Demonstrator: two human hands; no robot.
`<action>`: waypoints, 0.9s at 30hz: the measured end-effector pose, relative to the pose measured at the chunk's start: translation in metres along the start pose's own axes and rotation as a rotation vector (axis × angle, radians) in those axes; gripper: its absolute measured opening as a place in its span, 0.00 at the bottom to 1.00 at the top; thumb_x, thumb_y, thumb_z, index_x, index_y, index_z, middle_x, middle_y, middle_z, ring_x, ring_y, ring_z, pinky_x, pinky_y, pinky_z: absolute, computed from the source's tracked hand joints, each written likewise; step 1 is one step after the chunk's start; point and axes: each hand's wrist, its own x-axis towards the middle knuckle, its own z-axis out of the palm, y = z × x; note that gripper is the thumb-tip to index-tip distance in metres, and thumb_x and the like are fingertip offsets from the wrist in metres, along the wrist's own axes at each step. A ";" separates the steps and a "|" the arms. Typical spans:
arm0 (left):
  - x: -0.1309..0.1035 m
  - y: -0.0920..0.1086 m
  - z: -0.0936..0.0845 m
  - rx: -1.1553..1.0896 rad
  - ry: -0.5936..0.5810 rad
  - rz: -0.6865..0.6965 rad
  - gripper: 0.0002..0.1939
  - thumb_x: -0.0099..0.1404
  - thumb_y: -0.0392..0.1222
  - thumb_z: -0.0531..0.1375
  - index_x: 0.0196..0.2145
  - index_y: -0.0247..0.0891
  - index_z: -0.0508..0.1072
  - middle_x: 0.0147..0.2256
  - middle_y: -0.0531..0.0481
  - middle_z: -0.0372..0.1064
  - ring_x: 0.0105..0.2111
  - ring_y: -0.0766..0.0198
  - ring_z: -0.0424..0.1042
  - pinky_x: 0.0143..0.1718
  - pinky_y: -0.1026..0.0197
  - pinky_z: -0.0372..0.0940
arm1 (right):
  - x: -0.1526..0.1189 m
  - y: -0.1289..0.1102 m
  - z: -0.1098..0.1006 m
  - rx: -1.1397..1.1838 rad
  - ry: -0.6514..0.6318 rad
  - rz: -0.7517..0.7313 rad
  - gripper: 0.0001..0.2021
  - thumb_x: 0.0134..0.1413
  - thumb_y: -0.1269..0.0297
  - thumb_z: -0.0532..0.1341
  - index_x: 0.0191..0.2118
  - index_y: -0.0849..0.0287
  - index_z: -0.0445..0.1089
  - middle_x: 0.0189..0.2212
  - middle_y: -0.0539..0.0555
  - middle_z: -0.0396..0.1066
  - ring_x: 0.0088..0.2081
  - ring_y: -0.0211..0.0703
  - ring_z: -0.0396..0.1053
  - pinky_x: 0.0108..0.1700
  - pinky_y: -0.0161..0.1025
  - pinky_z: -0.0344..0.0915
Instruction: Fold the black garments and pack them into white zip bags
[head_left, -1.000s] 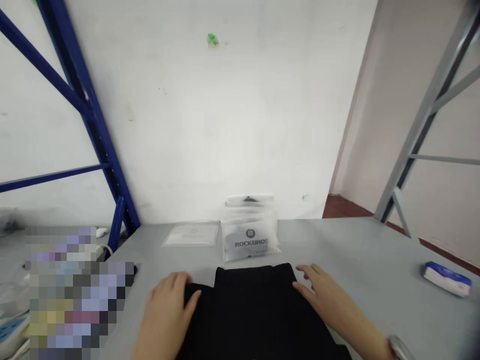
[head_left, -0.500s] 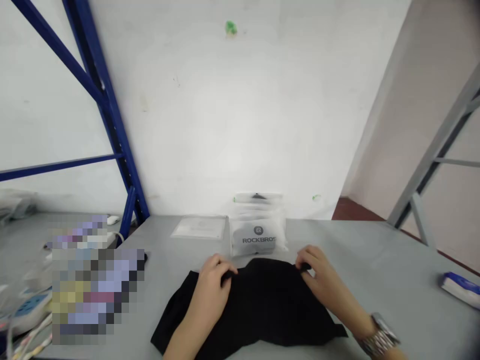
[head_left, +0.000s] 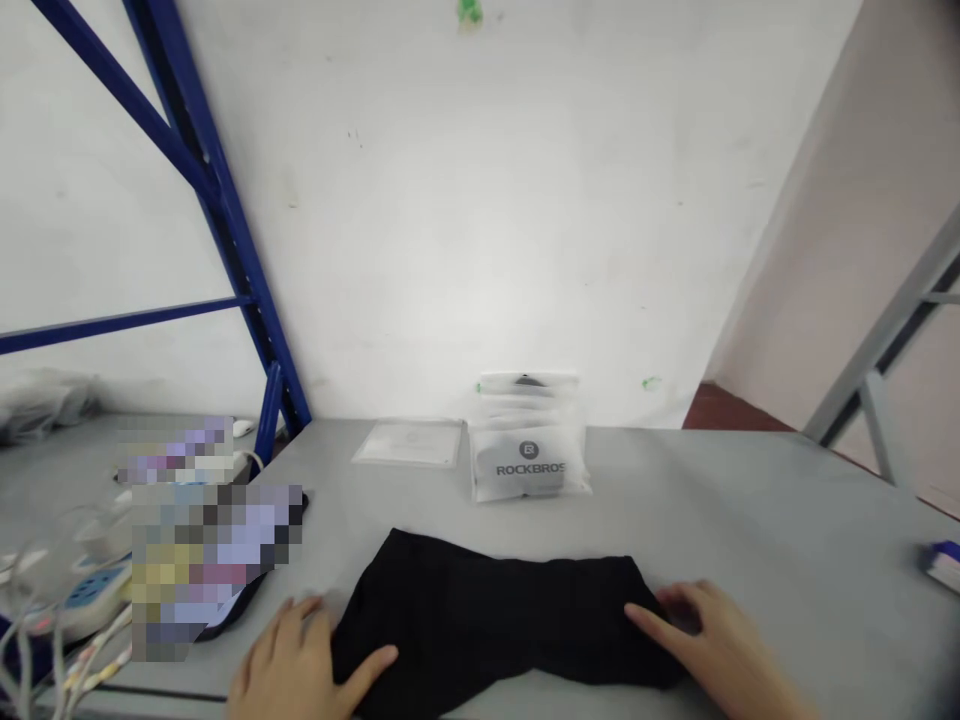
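A piece of black stretchy fabric (head_left: 495, 610), perhaps a sleeve or garment, lies spread flat across the front of the grey table. At its left edge is my left hand (head_left: 304, 665), open, its thumb stretched over the cloth and its fingers lying beside it. My right hand (head_left: 709, 635) rests at the right end, open too, with the thumb on top of the cloth and the fingers along its edge. Behind the cloth stands a frosted ROCKBROS zip bag (head_left: 529, 470) with something dark inside. A flat, pale plastic pouch (head_left: 409, 442) lies left of that bag.
Phone-like devices with blurred screens (head_left: 232, 570) lie at the left beside a power strip (head_left: 94, 595) and loose cables. A blue rack post (head_left: 247, 270) rises at the back left before the white wall (head_left: 510, 200). A blue-and-white pack (head_left: 945, 565) sits at the right edge.
Both hands have let go of the cloth's upper edge and moved outward and down to its two ends. The cloth now lies flatter and lower, its far edge straighter.
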 end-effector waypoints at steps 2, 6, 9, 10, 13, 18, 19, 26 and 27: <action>0.002 0.008 0.004 -0.116 -0.009 0.001 0.24 0.48 0.57 0.61 0.34 0.34 0.74 0.47 0.32 0.69 0.52 0.37 0.64 0.51 0.41 0.59 | 0.000 -0.009 0.005 0.004 0.004 -0.052 0.15 0.41 0.49 0.58 0.24 0.56 0.66 0.28 0.59 0.69 0.34 0.55 0.68 0.39 0.49 0.64; 0.005 0.027 0.007 -0.431 -0.094 -0.026 0.18 0.51 0.53 0.57 0.35 0.38 0.70 0.41 0.38 0.72 0.44 0.48 0.70 0.49 0.47 0.62 | -0.002 -0.032 -0.003 0.141 0.007 -0.091 0.07 0.45 0.57 0.53 0.24 0.53 0.61 0.27 0.53 0.68 0.32 0.49 0.68 0.34 0.41 0.64; 0.004 0.038 0.004 -0.495 -0.150 -0.066 0.13 0.55 0.52 0.55 0.33 0.42 0.65 0.34 0.46 0.73 0.36 0.52 0.73 0.40 0.51 0.67 | 0.002 -0.046 -0.017 0.159 -0.023 -0.066 0.05 0.48 0.61 0.51 0.25 0.53 0.58 0.23 0.49 0.66 0.28 0.45 0.67 0.29 0.38 0.61; 0.003 0.041 0.003 -0.523 -0.152 -0.103 0.13 0.55 0.52 0.55 0.34 0.43 0.63 0.34 0.47 0.73 0.34 0.53 0.74 0.37 0.53 0.68 | 0.004 -0.049 -0.022 0.141 -0.038 -0.061 0.05 0.49 0.61 0.51 0.25 0.52 0.57 0.22 0.48 0.66 0.26 0.44 0.66 0.28 0.38 0.60; 0.003 0.048 0.001 -0.604 -0.149 -0.231 0.26 0.53 0.56 0.57 0.46 0.42 0.59 0.35 0.47 0.73 0.35 0.52 0.75 0.36 0.53 0.68 | 0.010 -0.061 -0.033 0.075 -0.004 -0.066 0.02 0.48 0.63 0.53 0.30 0.53 0.59 0.28 0.51 0.68 0.30 0.46 0.68 0.31 0.38 0.61; 0.004 0.057 0.001 -0.490 -0.196 -0.268 0.40 0.51 0.57 0.55 0.58 0.35 0.54 0.42 0.39 0.71 0.46 0.46 0.72 0.45 0.49 0.65 | -0.003 -0.108 -0.017 -0.366 0.212 -0.244 0.13 0.55 0.75 0.49 0.43 0.61 0.65 0.37 0.63 0.68 0.35 0.54 0.69 0.31 0.42 0.60; 0.004 0.058 0.001 -0.456 -0.205 -0.280 0.41 0.51 0.58 0.54 0.59 0.34 0.54 0.44 0.37 0.70 0.48 0.45 0.71 0.46 0.48 0.64 | -0.008 -0.119 -0.009 -0.420 0.167 -0.302 0.14 0.55 0.77 0.48 0.43 0.63 0.67 0.36 0.63 0.69 0.36 0.55 0.69 0.31 0.43 0.60; 0.005 0.060 -0.003 -0.205 -0.264 -0.201 0.29 0.59 0.62 0.48 0.47 0.37 0.66 0.45 0.38 0.72 0.44 0.45 0.72 0.41 0.50 0.65 | -0.021 -0.129 0.016 -0.150 -0.063 -0.369 0.18 0.64 0.56 0.48 0.53 0.57 0.65 0.46 0.55 0.73 0.44 0.44 0.71 0.43 0.36 0.65; 0.005 0.060 -0.004 -0.163 -0.247 -0.181 0.29 0.58 0.61 0.49 0.47 0.36 0.66 0.44 0.37 0.72 0.43 0.44 0.72 0.41 0.50 0.65 | -0.018 -0.122 0.013 -0.114 -0.042 -0.308 0.19 0.65 0.56 0.45 0.51 0.58 0.66 0.45 0.56 0.73 0.44 0.45 0.71 0.43 0.38 0.65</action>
